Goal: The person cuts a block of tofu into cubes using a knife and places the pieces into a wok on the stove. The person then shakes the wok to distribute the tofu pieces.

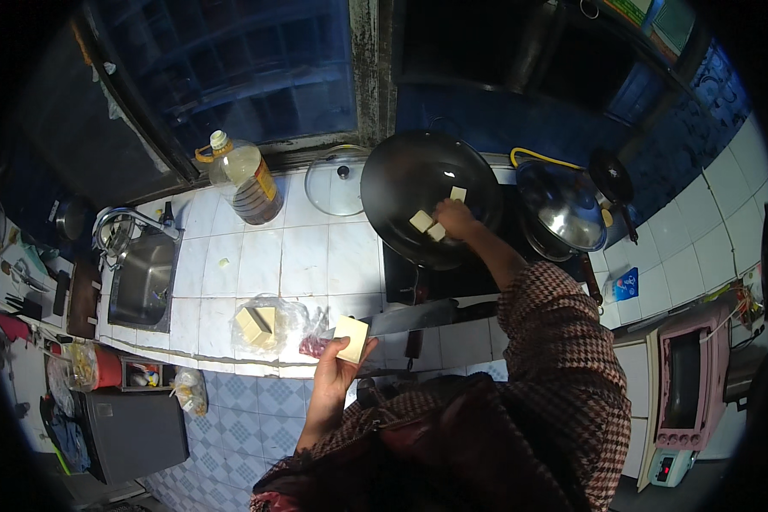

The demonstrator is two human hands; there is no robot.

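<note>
My left hand [336,374] holds a pale block of tofu [351,338] above the counter's front edge. My right hand [456,219] reaches down into a black wok [397,173], among several pale tofu slices [421,221]; its fingertips are hidden, so whether it grips a slice cannot be told. More tofu blocks [256,325] rest on a clear plastic bag left of my left hand. Beside them lies a bag with something dark red [315,345] in it. A cleaver [416,318] lies flat on the counter edge, its dark handle towards the right.
A large oil bottle [249,185] and a glass lid [336,192] stand behind the counter's middle. At the left is a steel sink [142,281]. A lidded steel pot [560,211] sits right of the wok, with a blue-and-white packet [624,285] beyond it.
</note>
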